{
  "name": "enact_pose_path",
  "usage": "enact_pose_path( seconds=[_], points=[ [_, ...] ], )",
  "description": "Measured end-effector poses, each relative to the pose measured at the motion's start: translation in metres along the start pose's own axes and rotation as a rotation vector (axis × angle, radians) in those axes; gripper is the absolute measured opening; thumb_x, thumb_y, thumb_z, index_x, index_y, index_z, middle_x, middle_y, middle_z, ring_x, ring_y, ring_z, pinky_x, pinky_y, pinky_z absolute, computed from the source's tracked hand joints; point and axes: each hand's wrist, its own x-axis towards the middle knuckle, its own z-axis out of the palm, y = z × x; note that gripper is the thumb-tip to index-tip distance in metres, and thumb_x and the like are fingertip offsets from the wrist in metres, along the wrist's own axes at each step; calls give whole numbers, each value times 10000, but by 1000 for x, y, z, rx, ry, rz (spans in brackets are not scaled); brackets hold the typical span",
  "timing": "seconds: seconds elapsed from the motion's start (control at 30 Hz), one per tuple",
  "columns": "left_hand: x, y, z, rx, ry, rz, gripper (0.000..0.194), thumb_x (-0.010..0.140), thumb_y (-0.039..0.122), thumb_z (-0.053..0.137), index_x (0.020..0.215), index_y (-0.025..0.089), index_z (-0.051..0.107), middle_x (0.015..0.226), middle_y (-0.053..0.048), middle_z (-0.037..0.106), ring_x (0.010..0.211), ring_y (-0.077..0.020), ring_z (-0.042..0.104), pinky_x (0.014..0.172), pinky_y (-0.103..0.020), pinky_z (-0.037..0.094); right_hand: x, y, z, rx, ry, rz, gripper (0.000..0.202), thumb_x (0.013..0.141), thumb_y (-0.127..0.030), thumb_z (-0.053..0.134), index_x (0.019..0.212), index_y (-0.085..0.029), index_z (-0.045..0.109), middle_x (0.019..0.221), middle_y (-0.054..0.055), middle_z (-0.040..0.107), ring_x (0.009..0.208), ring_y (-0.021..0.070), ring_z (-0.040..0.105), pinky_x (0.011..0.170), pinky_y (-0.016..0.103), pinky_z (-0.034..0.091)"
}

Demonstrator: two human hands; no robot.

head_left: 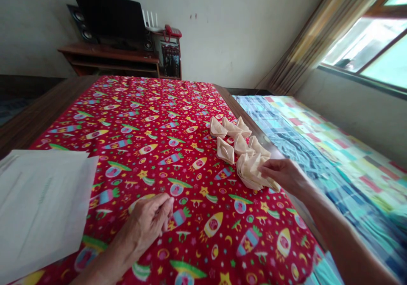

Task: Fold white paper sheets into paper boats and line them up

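Observation:
My right hand reaches over the near end of a group of folded cream paper pieces, its thumb and fingertips pinched on a folded paper piece. Under and beside those fingertips is a thick bunch of similar folded papers. Several more pointed, pocket-like paper pieces stand in loose rows just beyond. My left hand rests on the red patterned cloth, fingers curled in and closed, with nothing visible in them. Left of it lies a stack of white paper sheets.
The red cloth covers a table with a dark wooden edge. To the right is a bed with a checked, patchwork cover. Against the far wall a low desk carries a black monitor, speakers and a red telephone.

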Motion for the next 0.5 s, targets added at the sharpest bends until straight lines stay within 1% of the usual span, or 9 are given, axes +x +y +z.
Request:
enact_pose_path(
  seconds=[0.1,0.2,0.33,0.4,0.5],
  points=[
    [1,0,0,5,7,26,409,934,402,341,616,196,495,448,34,531,420,-90,544,417,-157,399,-3,-7,4,-42,-4,29,359,749,-487,530,631,-178,671,476,-29,516,433,88,413,421,208,275],
    [1,1,-1,2,3,29,404,933,397,343,620,195,500,450,32,533,424,-92,545,422,-157,402,-4,-18,7,-180,50,-22,340,758,-447,530,600,-175,657,442,-37,450,429,80,369,431,211,245],
    [2,6,-2,22,-3,3,405,926,403,349,618,194,508,460,25,542,425,-95,542,424,-162,404,-1,-22,14,-276,70,-85,323,772,-404,518,602,-168,657,465,-24,491,442,83,394,451,216,247],
    [1,8,-3,30,-3,-13,406,921,409,353,612,194,507,463,21,542,431,-98,544,428,-165,406,1,-20,17,-287,53,-87,323,774,-401,506,603,-171,656,473,-19,507,447,88,409,458,218,250],
    [1,8,-3,25,-9,-24,409,920,412,349,611,194,503,463,20,539,438,-100,547,433,-166,408,2,-20,20,-316,26,-71,341,777,-410,490,589,-175,651,460,-16,492,446,94,402,458,224,238]
  ],
)
